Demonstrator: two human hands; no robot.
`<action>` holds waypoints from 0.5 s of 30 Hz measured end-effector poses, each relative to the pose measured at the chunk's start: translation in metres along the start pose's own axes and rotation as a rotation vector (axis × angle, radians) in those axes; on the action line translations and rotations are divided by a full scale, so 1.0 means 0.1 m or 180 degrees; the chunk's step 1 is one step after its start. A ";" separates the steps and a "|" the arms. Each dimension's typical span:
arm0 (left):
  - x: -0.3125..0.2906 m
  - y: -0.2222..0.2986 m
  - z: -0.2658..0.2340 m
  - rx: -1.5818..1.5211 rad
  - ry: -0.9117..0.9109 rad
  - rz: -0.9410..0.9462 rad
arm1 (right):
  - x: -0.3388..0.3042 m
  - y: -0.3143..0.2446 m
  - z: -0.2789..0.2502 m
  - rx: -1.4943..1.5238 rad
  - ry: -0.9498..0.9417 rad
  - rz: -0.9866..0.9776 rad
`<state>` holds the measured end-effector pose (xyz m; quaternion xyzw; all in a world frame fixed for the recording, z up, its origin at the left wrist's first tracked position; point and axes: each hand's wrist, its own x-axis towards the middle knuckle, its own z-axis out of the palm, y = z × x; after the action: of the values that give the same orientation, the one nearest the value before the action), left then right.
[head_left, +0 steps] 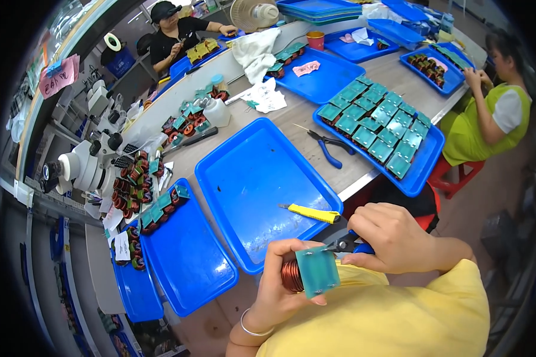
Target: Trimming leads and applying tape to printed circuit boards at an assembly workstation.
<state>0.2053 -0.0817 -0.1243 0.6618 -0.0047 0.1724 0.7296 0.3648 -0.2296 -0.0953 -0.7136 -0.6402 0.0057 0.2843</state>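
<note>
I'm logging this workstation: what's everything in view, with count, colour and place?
Green-plated coil: 1, green and copper, left hand
Held pliers: 1, blue-handled, right hand
Knife: 1, yellow, central tray
Loose pliers: 1, blue and black, bench
Trays: many, blue, around bench
Coil parts: many, copper and green, trays and bench
Cup: 1, orange-red, top centre
Fan: 1, beige, top
Microscopes: several, white, left
Co-worker: 1, black clothing, top left
Second co-worker: 1, lime clothing, right
Left hand and right hand: 2, bare, lower centre
</note>
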 end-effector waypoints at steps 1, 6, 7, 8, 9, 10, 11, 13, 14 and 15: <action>0.01 0.01 0.02 -0.0002 0.0023 -0.0022 | 0.02 0.01 0.00 0.0025 -0.0020 -0.0002; 0.02 0.01 0.02 0.0413 0.0496 -0.0107 | 0.11 0.04 -0.03 -0.0096 -0.0156 -0.0172; 0.04 -0.01 -0.01 0.0402 0.0490 -0.0128 | 0.12 0.05 -0.02 -0.0087 -0.0167 -0.0151; 0.07 -0.02 -0.06 0.0714 0.0277 0.0143 | 0.13 0.06 -0.01 -0.0116 -0.0205 -0.0170; 0.09 -0.04 -0.08 0.1023 0.0061 0.0418 | 0.14 0.07 -0.01 -0.0146 -0.0243 -0.0191; 0.09 -0.04 -0.09 0.1019 0.0059 0.0407 | 0.15 0.07 -0.02 -0.0138 -0.0247 -0.0182; 0.09 -0.05 -0.10 0.1009 0.0010 0.0463 | 0.17 0.07 -0.03 -0.0127 -0.0300 -0.0195; 0.10 -0.05 -0.12 0.1003 -0.0042 0.0506 | 0.19 0.07 -0.03 -0.0104 -0.0351 -0.0203; 0.11 -0.04 -0.14 0.0987 -0.0108 0.0596 | 0.20 0.08 0.00 -0.0038 -0.0327 -0.0233; 0.12 -0.03 -0.15 0.0969 -0.0173 0.0688 | 0.21 0.10 0.02 0.0025 -0.0301 -0.0263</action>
<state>0.2140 -0.0647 -0.1263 0.7646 -0.0693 0.2306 0.5978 0.3766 -0.2102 -0.0936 -0.6844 -0.6819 0.0301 0.2565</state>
